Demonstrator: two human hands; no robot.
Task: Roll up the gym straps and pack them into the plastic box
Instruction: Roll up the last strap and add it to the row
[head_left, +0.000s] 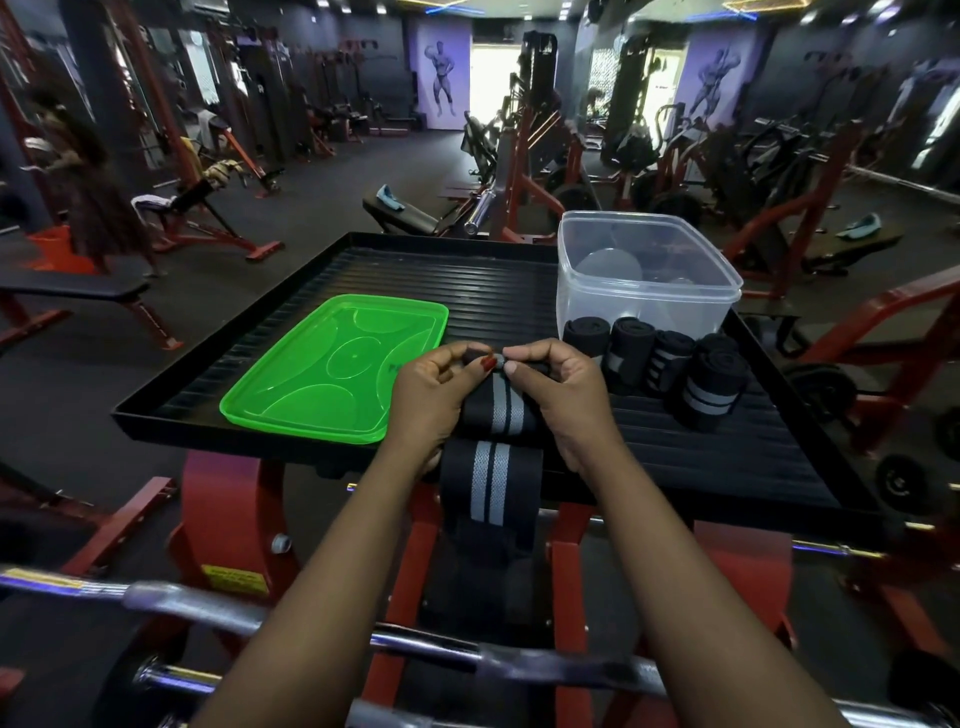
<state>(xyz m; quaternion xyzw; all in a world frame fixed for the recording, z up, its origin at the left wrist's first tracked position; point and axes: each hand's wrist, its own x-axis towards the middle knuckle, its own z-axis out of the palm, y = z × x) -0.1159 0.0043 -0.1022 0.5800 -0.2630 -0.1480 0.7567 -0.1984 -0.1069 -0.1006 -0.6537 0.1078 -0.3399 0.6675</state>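
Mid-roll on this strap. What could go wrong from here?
1. The strap's tail hangs over the tray rim. Its weight may skew or loosen the roll, which the left hand and right hand only pinch at its start.
2. The finished rolls sit loose by the plastic box, near the right hand. A nudge might unroll them.

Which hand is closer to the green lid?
Left. The left hand sits right beside the green lid; the right hand is past the strap, nearer the rolled straps.

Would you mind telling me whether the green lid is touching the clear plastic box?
Apart. The head view shows a wide strip of bare ribbed tray between the green lid and the plastic box.
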